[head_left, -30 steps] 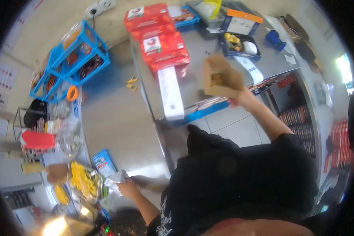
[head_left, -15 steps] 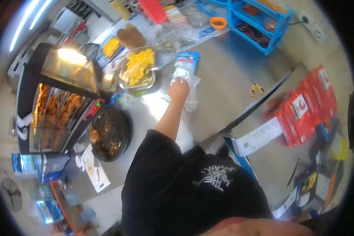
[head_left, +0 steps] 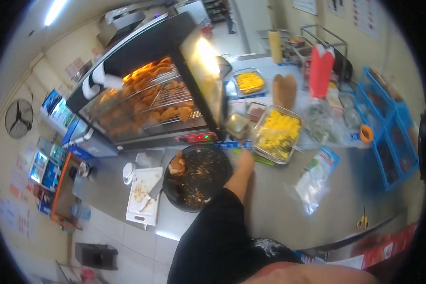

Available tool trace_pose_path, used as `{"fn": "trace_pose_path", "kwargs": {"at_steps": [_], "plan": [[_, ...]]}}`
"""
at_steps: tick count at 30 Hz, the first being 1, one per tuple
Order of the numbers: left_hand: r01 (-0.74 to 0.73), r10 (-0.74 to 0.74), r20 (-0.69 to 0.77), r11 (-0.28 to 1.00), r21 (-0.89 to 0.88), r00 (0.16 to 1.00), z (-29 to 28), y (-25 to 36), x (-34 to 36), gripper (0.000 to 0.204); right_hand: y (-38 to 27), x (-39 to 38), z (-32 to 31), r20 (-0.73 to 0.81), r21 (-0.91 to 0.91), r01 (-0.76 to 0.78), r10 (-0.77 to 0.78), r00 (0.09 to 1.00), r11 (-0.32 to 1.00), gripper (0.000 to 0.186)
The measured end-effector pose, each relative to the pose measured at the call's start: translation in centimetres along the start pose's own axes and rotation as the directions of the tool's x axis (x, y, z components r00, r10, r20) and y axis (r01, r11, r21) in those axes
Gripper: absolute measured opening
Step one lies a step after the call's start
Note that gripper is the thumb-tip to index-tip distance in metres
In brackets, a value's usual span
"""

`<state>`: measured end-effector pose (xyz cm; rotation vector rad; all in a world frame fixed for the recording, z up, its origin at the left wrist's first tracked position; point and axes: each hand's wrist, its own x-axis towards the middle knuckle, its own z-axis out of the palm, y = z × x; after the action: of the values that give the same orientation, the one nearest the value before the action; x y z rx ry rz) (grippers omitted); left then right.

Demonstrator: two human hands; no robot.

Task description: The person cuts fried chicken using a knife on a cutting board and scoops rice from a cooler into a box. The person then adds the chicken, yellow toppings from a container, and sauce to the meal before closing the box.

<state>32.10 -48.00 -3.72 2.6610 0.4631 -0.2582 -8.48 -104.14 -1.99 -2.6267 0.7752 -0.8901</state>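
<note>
My left hand point(head_left: 244, 163) reaches over the steel counter, between a round black pan point(head_left: 206, 177) and a clear rectangular tray of yellow food point(head_left: 275, 133). Its fingers are blurred, beside a long green item point(head_left: 262, 159) lying by the tray; whether they grip it I cannot make out. Brown crumbs cover the pan, and a browned piece of food point(head_left: 177, 164) sits at its left side. Right of the tray lies a blue-and-white packet with clear plastic point(head_left: 315, 180), apart from the hand. My right hand is out of view.
A lit warming cabinet point(head_left: 158, 94) with fried pieces stands behind the pan. Left of the pan are a white cutting board point(head_left: 139, 208) and a knife point(head_left: 149, 196). Blue stacked baskets point(head_left: 388, 137) and yellow-handled scissors point(head_left: 362, 221) are at the right.
My left hand has left the blue-and-white packet and moved to the gap between pan and tray. The view has swung left, showing more of the cabinet and cutting board.
</note>
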Motion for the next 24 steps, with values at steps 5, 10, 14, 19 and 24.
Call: {"fn": "trace_pose_path", "kwargs": {"at_steps": [5, 10, 14, 19, 24], "plan": [[-0.408, 0.409, -0.053, 0.875, -0.261, 0.911, -3.1, -4.0, -5.8, 0.035, -32.7, -0.2, 6.4, 0.070, 0.700, 0.463, -0.698, 0.713, 0.544, 0.014], [-0.367, 0.363, -0.117, 0.763, -0.532, 0.924, -7.1, -16.5, -21.0, 0.030, -52.3, -12.9, 7.5, 0.307, 0.889, 0.342, -0.951, 0.048, 0.304, 0.015], [-0.187, 0.160, -0.098, 0.816, -0.547, 0.982, -7.9, -25.4, -28.9, 0.025, -53.1, -24.3, 8.7, 0.384, 0.858, 0.425, -0.910, -0.156, 0.289, 0.016], [-0.051, -0.009, -0.158, 0.927, -0.370, 0.987, -12.3, -31.0, -36.3, 0.027, -57.7, -34.4, 1.7, 0.316, 0.921, 0.389, -0.644, -0.697, 0.031, 0.020], [-0.125, 0.122, -0.146, 0.992, -0.010, 0.982, -19.0, -35.0, -41.4, 0.030, -60.5, -39.8, 2.8, 0.423, 0.819, 0.552, -0.814, -0.398, 0.155, 0.024]]}}
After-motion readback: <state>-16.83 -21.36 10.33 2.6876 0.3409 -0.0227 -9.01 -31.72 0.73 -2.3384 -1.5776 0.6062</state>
